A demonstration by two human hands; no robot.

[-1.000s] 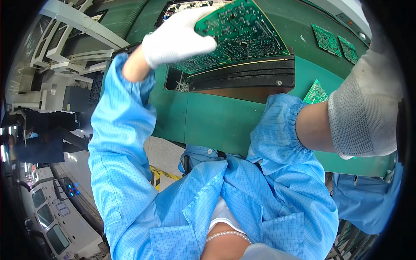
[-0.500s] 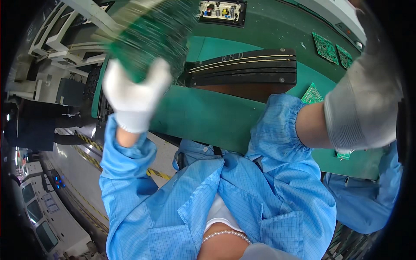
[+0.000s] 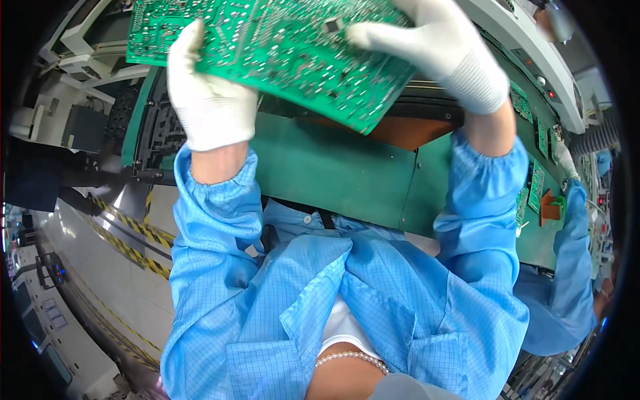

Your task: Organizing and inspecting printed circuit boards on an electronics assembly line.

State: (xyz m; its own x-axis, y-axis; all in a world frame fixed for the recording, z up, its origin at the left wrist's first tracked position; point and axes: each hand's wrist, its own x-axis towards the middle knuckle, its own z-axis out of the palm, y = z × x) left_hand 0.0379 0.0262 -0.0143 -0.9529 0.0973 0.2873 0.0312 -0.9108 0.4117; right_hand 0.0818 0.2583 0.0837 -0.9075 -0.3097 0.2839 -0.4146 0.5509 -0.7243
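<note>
Green work surface (image 3: 333, 170) with a big green circuit board (image 3: 273, 70) held up and tilted over it.

The left hand (image 3: 212, 110) has its fingers closed on the board's near edge, toward the left end. The right hand (image 3: 445, 57) is over the right end, its thumb near a square chip (image 3: 332, 25); I can't tell if those fingers pinch the board or only touch it. Near the board's right corner is a black block (image 3: 427, 101). If the left glove slips, the board could tip and bump that block. Pushing too hard with the right thumb might hurt the chip.
</note>
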